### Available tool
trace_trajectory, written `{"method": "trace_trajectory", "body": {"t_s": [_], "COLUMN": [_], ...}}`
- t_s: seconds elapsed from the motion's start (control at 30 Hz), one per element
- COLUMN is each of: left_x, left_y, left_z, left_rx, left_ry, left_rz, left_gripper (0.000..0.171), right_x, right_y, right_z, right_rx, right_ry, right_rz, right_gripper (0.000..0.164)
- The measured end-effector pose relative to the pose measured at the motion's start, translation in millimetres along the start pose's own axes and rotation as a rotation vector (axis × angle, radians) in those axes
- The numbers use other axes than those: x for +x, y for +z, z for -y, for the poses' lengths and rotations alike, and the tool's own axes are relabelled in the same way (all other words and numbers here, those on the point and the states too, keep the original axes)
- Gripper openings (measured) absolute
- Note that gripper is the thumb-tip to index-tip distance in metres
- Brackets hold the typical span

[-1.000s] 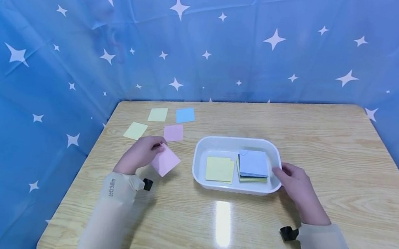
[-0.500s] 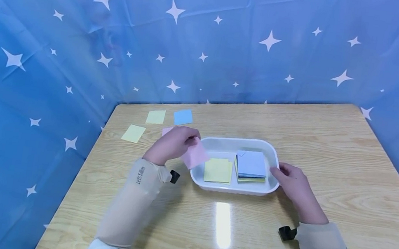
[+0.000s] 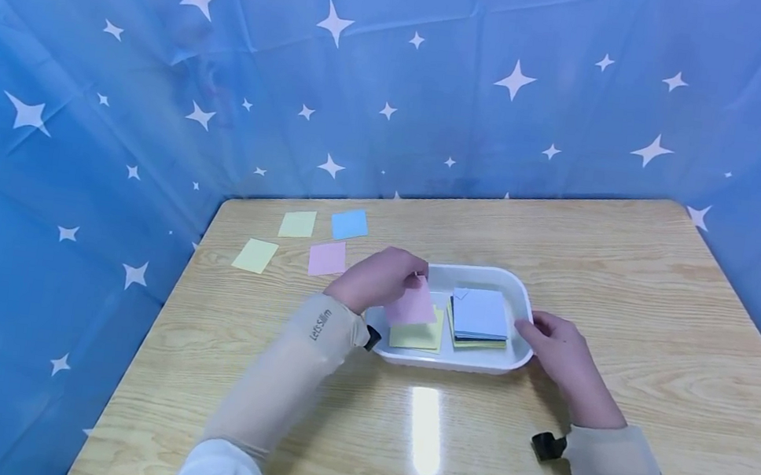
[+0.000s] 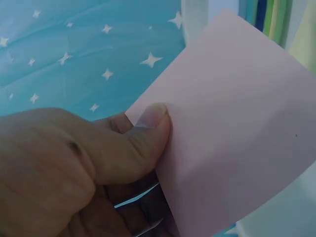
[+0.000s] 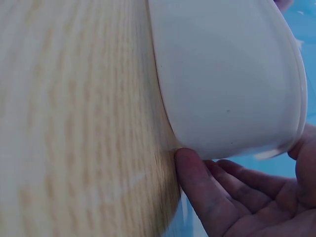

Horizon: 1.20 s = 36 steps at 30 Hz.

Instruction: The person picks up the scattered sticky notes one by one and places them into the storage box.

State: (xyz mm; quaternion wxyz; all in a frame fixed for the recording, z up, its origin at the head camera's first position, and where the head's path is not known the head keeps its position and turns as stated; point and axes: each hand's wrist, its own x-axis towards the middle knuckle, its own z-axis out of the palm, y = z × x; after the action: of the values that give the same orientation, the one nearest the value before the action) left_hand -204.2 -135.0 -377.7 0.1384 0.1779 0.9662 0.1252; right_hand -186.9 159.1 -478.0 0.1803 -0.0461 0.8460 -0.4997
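Between thumb and fingers my left hand [image 3: 381,279] pinches a pink paper square [image 3: 411,305] by its edge, tilted above the left part of a white plastic tray [image 3: 457,365]. The left wrist view shows the thumb [image 4: 150,128] flat on the pink square's face. Below it, partly covered, lie yellow paper squares [image 3: 415,338] inside the tray. A stack of paper squares with light blue on top [image 3: 480,311] sits in the tray's right part. My right hand [image 3: 560,355] holds the tray's right end, thumb over the rim and fingers [image 5: 195,173] against the outer wall.
At the table's back left lie a pink square [image 3: 327,259], a blue square [image 3: 350,223] and two pale yellow squares [image 3: 255,255], apart from each other. The wooden table [image 3: 643,301] meets a blue star-patterned curtain [image 3: 443,79] at the back and left.
My left hand has carried the pink paper square rightward from the table's left side to over the tray. The right hand has stayed on the tray's right end.
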Motion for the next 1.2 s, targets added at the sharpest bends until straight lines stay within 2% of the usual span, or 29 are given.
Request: {"method": "trace_trajectory", "body": {"t_s": [0.2,0.4,0.53,1.0,1.2], "left_x": [15.8,18.9,19.2,21.1,18.6], "left_y": [13.7,26.7,30.0,28.5,26.3], "left_z": [-8.7,-6.6,-4.3,-4.9,-5.3], "left_rx": [0.082,0.140,0.172,0.130,0.119], "left_ry": [0.024,0.051,0.064,0.023,0.026], "left_rz": [0.076,0.127,0.121,0.105,0.090], "left_gripper": [0.017,0.019,0.016,0.022,0.021], "right_x": [-0.6,-1.9,-1.8,-0.3,0.5], "right_y": [-0.2,2.2,2.6,2.3,2.2], "right_z": [-0.8,-0.1,1.7,3.7,3.4], "right_rx": [0.018,0.010,0.006,0.010,0.011], "right_ry": [-0.003,-0.006,0.003,0.025,0.036], "right_rz": [-0.006,0.001,0.002,0.010,0.016], "right_gripper": [0.065,0.065,0.065,0.066,0.068]}}
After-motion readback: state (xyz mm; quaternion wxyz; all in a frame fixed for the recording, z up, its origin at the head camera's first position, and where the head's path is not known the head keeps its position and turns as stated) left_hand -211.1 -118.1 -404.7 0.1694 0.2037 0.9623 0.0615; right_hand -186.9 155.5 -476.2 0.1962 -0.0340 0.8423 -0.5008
